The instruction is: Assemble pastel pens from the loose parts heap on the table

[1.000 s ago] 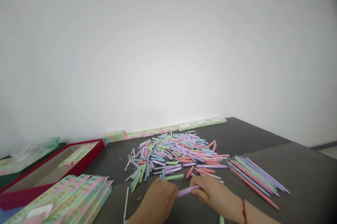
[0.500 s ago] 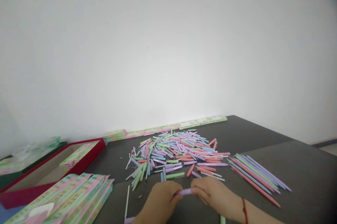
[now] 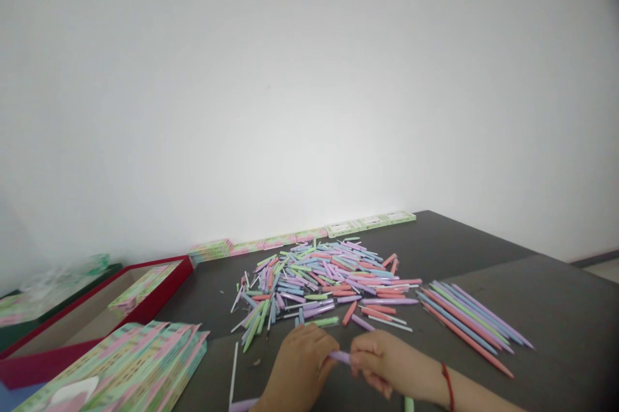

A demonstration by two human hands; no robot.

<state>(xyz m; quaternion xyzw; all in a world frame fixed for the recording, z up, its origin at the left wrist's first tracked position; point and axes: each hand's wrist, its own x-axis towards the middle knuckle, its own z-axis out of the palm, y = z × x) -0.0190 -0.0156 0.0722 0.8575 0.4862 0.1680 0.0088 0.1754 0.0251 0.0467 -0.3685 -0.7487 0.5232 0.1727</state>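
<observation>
L hand (image 3: 302,363) & R hand (image 3: 382,360) both closed on one purple pen (image 3: 341,356), held btwn them above the near part of the dark table (image 3: 459,276). Red string (image 3: 447,386) on R wrist. Stacked flat packs (image 3: 130,367) at L, w/ red box (image 3: 169,289) just behind. Big mixed pile of pen parts (image 3: 319,276) beyond hands; neat row of pens (image 3: 474,322) to R. Thin boxes (image 3: 309,234) along wall.

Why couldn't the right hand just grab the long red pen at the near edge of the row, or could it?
Probably yes: nothing seems to stand between the right hand and the red pen. But its fingers are busy with a purple pen.
</observation>
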